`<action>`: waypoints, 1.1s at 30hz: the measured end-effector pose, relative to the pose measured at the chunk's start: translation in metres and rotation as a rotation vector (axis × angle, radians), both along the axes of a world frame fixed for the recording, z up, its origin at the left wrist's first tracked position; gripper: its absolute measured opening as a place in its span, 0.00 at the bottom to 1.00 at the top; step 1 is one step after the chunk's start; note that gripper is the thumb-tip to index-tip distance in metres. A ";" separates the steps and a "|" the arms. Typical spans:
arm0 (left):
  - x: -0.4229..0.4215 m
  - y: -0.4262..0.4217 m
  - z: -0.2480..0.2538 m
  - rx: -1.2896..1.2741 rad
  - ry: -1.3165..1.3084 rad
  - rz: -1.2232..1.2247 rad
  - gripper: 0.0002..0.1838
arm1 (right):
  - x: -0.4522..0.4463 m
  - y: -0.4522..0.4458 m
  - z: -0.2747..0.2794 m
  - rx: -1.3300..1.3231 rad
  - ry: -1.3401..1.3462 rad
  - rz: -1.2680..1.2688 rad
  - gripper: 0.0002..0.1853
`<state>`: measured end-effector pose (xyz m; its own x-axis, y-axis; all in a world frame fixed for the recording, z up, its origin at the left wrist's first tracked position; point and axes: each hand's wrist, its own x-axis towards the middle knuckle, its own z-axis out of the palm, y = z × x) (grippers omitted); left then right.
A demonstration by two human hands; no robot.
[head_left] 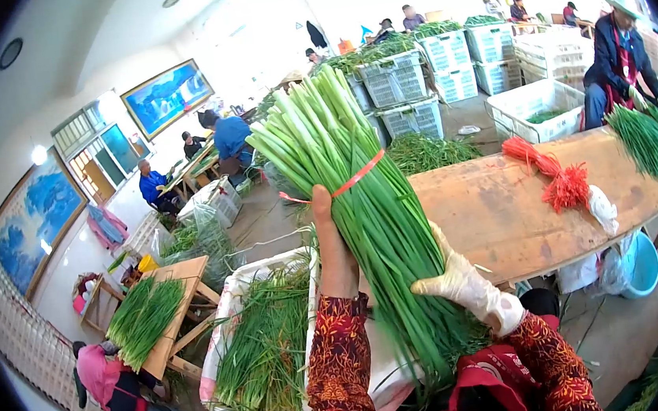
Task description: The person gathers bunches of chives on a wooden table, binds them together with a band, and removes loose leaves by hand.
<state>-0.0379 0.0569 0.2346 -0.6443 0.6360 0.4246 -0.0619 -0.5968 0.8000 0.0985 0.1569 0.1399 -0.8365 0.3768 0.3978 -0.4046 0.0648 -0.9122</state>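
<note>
A large bundle of long green stalks (378,224), pale at the top end, is held up in front of me, tilted to the left. A red tie (356,176) goes round its upper part. My left hand (334,244) is bare and wraps round the bundle from the left, just below the tie. Gloved in white, my right hand (471,283) grips the lower right side of the leaves. Below the bundle, to the left, a white crate (311,286) holds loose green leaves (267,346).
On the wooden table (497,221) at right lie red ties (560,179) and another green bunch (648,145), handled by a person in a hat (614,59). A blue basin (640,264) is below. Stacked crates (395,80) and several seated people are behind; another table (177,315) is at left.
</note>
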 end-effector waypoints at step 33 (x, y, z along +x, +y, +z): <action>-0.029 -0.103 -0.076 0.005 -0.259 0.287 0.33 | 0.046 0.086 0.053 0.883 -0.344 -0.573 0.07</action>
<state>-0.0667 -0.0465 0.1583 -0.8821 0.4128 0.2272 -0.0916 -0.6232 0.7767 0.1441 0.2424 0.1924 -0.7465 0.4417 0.4977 0.1595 0.8449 -0.5106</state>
